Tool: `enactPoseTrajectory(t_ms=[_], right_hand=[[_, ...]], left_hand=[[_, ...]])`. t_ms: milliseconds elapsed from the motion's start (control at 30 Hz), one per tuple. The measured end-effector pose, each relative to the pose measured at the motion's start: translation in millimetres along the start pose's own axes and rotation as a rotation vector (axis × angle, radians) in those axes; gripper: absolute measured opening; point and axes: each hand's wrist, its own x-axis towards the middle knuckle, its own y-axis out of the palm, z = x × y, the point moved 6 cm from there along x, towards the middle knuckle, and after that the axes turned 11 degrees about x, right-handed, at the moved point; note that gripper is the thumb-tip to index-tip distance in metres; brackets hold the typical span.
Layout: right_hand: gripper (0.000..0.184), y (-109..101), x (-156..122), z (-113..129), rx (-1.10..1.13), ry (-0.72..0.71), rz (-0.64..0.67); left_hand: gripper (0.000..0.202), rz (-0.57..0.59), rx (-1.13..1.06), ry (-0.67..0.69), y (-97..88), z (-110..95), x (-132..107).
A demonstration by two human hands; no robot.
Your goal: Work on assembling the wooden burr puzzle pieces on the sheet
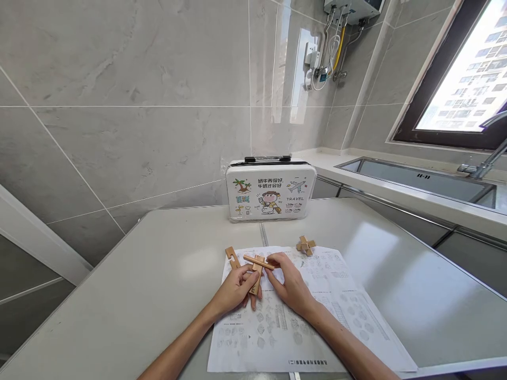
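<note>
My left hand (236, 289) is closed on a flat wooden puzzle piece (255, 284) with dark marks on it, thumb on top and fingers beneath. A notched wooden piece (232, 257) juts out beyond that hand's knuckles; whether it is held or lies on the paper I cannot tell. My right hand (292, 285) pinches the right end of a thin wooden stick (255, 260). The stick lies across the upper end of the flat piece and seems to touch it. To the right beyond my hands sits an interlocked wooden cross-shaped puzzle (306, 246).
A large printed sheet (317, 343) with small diagrams lies beneath my hands on the light table (158, 295). At the back stands a white case (273, 192) with cartoon prints and a black handle. A counter with a sink (415, 177) runs along the right.
</note>
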Motion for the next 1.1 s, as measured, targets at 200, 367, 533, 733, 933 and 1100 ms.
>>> enactPoseTrajectory(t_ms=[200, 367, 533, 733, 933, 1100], right_hand=[[0.042, 10, -3, -3, -0.132, -0.02, 0.154], [0.04, 10, -6, -8, -0.159, 0.009, 0.134], [0.041, 8, -5, -12, -0.183, 0.005, 0.083], [0.037, 8, -7, -13, -0.195, 0.021, 0.032], [0.037, -7, -1, -22, -0.216, 0.12, -0.062], [0.033, -24, 1, -34, -0.207, 0.264, -0.147]], left_hand=[[0.044, 0.008, 0.035, 0.012, 0.2, 4, -1], [0.041, 0.015, 0.042, 0.011, 0.6, 4, 0], [0.039, 0.013, 0.036, -0.005, 1.8, 3, 0], [0.039, 0.003, 0.049, -0.012, 1.3, 2, 0], [0.039, 0.061, 0.06, -0.012, 5.8, -2, -4], [0.038, 0.02, 0.088, 0.01, 7.2, -2, -6]])
